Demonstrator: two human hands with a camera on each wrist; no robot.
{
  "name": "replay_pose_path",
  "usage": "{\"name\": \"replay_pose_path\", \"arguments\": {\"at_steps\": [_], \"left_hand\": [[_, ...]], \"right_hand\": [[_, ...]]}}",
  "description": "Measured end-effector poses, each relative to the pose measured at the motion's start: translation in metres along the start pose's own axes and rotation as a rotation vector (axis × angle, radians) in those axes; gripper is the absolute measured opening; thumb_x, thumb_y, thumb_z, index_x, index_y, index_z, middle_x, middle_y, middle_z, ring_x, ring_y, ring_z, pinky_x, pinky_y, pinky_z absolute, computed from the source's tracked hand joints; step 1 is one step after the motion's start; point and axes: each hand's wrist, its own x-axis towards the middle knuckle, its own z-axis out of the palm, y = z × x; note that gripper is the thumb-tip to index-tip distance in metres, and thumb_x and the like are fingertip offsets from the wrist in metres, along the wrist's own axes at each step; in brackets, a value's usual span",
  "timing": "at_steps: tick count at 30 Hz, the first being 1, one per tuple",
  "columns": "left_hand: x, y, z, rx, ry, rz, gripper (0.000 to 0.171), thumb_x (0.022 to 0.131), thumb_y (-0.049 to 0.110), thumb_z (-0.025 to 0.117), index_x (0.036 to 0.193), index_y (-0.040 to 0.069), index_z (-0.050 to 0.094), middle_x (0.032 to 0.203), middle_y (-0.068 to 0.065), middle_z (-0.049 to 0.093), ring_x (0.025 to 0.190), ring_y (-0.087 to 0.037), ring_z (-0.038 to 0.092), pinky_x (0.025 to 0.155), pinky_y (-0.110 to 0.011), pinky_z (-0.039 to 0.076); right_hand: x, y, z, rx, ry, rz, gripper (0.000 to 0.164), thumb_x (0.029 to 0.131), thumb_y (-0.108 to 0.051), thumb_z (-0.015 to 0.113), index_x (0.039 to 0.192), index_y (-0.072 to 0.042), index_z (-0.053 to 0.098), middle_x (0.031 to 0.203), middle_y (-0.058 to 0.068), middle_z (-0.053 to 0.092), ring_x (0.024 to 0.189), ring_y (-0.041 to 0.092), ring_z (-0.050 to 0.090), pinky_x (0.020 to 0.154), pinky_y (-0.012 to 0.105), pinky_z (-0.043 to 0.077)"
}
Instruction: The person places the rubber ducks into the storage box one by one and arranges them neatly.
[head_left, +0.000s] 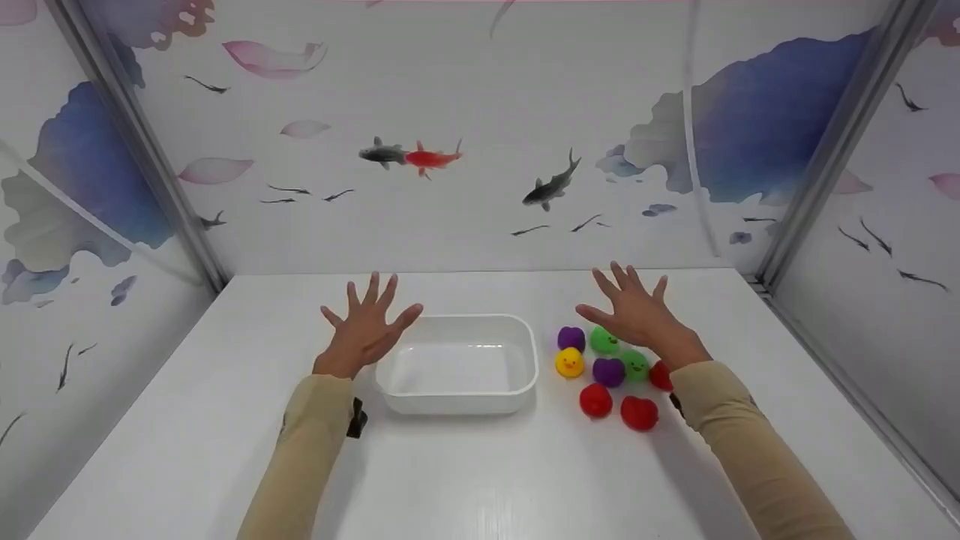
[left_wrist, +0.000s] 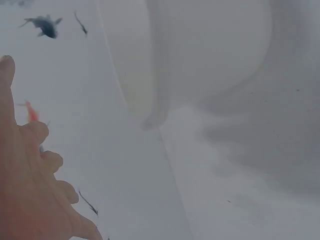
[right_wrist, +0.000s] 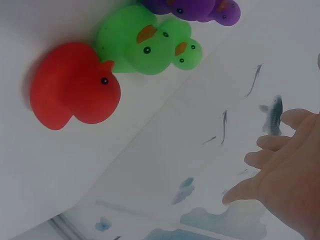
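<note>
left hand [head_left: 365, 334] and right hand [head_left: 643, 322] are spread, fingers extended, gripping nothing; the left is near the left end of the white basin [head_left: 457, 405], the right near the toy ducks [head_left: 608, 372], which lie clustered on the table [head_left: 465, 480] to the basin's right. the ducks should prove light, soft and smooth: take each by the sides of its rounded body, lightly, as squeezing may dent it.

A white table [head_left: 480, 472] met a pale back wall [head_left: 450, 232] printed with a red fish [head_left: 431, 158] touching a grey fish [head_left: 381, 153], and a dark fish [head_left: 550, 189] apart to their right. Pink petals [head_left: 262, 60] showed upper left, a blue leaf [head_left: 780, 112] at right; a metal post stood at the left corner [head_left: 141, 142], another at the right.
</note>
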Motion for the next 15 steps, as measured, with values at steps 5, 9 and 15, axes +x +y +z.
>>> {"name": "replay_pose_path", "arguments": {"at_steps": [5, 9, 15], "left_hand": [[-0.008, 0.003, 0.0, -0.103, 0.017, 0.031, 0.084, 0.097, 0.072, 0.033, 0.162, 0.025, 0.006, 0.171, -0.008, -0.004, 0.154, -0.046, -0.015, 0.11, -0.08, -0.016], [-0.017, 0.006, 0.0, -0.186, 0.054, 0.042, 0.078, 0.099, 0.067, 0.034, 0.162, 0.027, 0.008, 0.171, -0.006, -0.002, 0.155, -0.043, -0.015, 0.112, -0.079, -0.016], [-0.034, 0.005, -0.006, -0.337, 0.111, 0.045, 0.077, 0.1, 0.064, 0.036, 0.162, 0.028, 0.01, 0.171, -0.003, -0.002, 0.156, -0.04, -0.014, 0.115, -0.075, -0.014]], "right_hand": [[-0.008, -0.003, -0.002, 0.06, 0.023, -0.036, 0.089, 0.096, -0.068, 0.043, 0.162, -0.017, 0.013, 0.169, 0.02, 0.0, 0.154, 0.047, -0.003, 0.113, 0.074, -0.019], [-0.012, -0.006, -0.003, 0.142, 0.037, -0.051, 0.088, 0.096, -0.07, 0.04, 0.162, -0.017, 0.016, 0.169, 0.018, 0.005, 0.155, 0.045, -0.003, 0.114, 0.073, -0.019], [-0.024, -0.005, -0.006, 0.351, 0.068, -0.028, 0.085, 0.096, -0.071, 0.037, 0.161, -0.018, 0.019, 0.169, 0.017, 0.014, 0.156, 0.041, -0.002, 0.117, 0.069, -0.02]]}}
